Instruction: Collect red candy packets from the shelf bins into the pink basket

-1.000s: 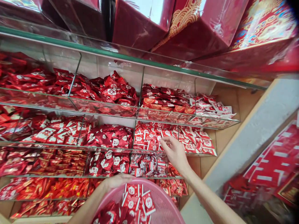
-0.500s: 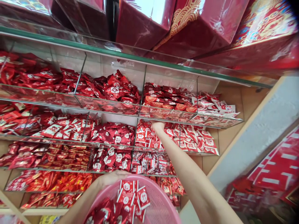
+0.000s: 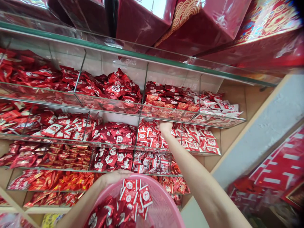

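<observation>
A pink plastic basket (image 3: pixel 163 198) is at the bottom of the view, partly filled with red and white candy packets (image 3: pixel 130 196) and darker red ones. My left hand (image 3: pixel 116 176) grips its far rim, the fingers bent over the edge. Higher up, my right hand (image 3: pixel 165 127) reaches into a glass-divided compartment of small red and white packets (image 3: pixel 148 136), just beneath the shelf above. Its fingers look curled in among the packets. The hand itself hides whatever is between them.
Glass shelves (image 3: pixel 114 109) with thin upright dividers hold rows of red and gold packets. Large dark red boxes (image 3: pixel 142 25) stand on the top shelf. At the right are a wooden side panel (image 3: pixel 237 133), a grey wall and hanging red and white packages (image 3: pixel 280 161).
My right hand has come slightly outward from the compartment, and its knuckles show more with the fingers curled. My left hand stays on the basket rim. The view has shifted a little.
</observation>
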The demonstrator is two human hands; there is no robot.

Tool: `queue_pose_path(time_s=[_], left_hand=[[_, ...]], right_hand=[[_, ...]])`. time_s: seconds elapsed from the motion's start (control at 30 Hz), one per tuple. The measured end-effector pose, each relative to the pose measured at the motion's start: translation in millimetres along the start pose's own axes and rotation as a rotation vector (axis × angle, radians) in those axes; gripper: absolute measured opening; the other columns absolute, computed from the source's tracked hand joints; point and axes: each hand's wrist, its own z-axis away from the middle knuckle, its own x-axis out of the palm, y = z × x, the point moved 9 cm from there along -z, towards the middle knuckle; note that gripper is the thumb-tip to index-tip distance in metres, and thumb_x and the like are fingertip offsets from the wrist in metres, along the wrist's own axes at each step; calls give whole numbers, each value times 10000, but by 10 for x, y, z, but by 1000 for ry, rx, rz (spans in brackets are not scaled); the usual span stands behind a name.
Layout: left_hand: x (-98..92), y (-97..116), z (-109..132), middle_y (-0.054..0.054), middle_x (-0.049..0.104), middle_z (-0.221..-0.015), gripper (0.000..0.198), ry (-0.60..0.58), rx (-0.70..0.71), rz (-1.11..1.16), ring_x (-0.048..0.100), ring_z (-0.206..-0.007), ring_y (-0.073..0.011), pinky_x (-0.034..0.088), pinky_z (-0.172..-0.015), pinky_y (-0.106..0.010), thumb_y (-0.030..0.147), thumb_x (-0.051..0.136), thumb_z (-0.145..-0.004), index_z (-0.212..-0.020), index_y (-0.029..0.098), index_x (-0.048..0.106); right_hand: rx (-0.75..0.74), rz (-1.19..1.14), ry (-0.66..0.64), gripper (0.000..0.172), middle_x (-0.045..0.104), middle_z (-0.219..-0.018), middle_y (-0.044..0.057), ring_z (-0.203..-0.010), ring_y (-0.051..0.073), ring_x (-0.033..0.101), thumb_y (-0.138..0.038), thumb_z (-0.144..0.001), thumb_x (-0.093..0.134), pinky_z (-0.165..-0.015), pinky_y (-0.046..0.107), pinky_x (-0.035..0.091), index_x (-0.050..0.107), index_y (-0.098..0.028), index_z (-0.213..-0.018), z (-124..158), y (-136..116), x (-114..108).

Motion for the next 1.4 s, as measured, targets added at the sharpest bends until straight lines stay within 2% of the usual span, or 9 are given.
queue_pose_path(time_s=[0.13,0.27,0.37,0.47,0.7,0.9,1.03,1.13,1.4], left_hand=[[-7,-11,-22,-75,596,-1186,593,28,-22,-7,513,-1129,-254,323,-1020,-359,532,659,-658,-1128,172,613],[-29,39,-21,-63,568,-1226,585,38,-30,-103,475,-1175,-242,283,-1049,-326,545,641,-669,-1128,183,615],[-46,74,-12,-52,561,-1236,593,36,-52,-155,454,-1197,-242,266,-1059,-321,558,627,-673,-1144,198,604],[-86,94,-3,-55,548,-1250,613,69,-73,-182,436,-1212,-250,250,-1066,-321,574,632,-658,-1137,193,609],[-84,92,-12,-54,549,-1251,590,51,-26,-145,449,-1201,-241,274,-1053,-315,564,625,-674,-1133,194,609],[-71,67,6,-56,561,-1235,561,46,-12,-127,471,-1180,-233,289,-1046,-326,537,628,-689,-1128,190,612],[-26,47,19,-67,603,-1177,552,40,-2,-36,538,-1099,-240,346,-1007,-338,516,659,-667,-1097,172,631],[-15,16,38,-62,612,-1165,536,44,-2,-5,547,-1084,-238,358,-996,-331,500,672,-659,-1081,171,640],[-25,5,139,-68,626,-1140,530,61,-11,31,558,-1060,-244,371,-979,-345,496,671,-660,-1079,172,640]], right_hand=[[160,-77,87,196,483,-412,-17,-336,111,453,-262,-799,479,-342,223,325,514,-167,-631,215,46,-187],[163,-176,67,187,497,-465,-61,-328,78,428,-347,-789,519,-311,180,295,457,-196,-698,615,-111,-477],[100,-283,-35,245,483,-485,-83,-310,61,395,-406,-781,568,-303,169,270,439,-206,-721,1084,-234,-728],[182,-258,-209,239,485,-509,-80,-309,51,369,-413,-809,546,-315,171,251,449,-205,-746,1633,-91,-856],[240,80,-797,242,386,-520,-71,-477,71,352,-352,-840,487,-465,192,279,460,-180,-672,2604,531,-497],[-22,359,-1111,163,491,-600,-43,-583,93,436,-210,-801,489,-561,205,327,557,-176,-656,2731,501,-196],[-120,398,-1335,85,615,-989,27,-868,152,560,-165,-708,572,-731,227,396,619,-171,-637,2792,459,-31],[-84,390,-1438,67,595,-1144,43,-1048,195,541,-174,-701,586,-799,244,406,640,-175,-661,2860,573,69],[29,264,-1516,77,675,-950,29,-1259,182,380,-198,-742,571,-887,252,384,619,-191,-681,3069,859,180]])
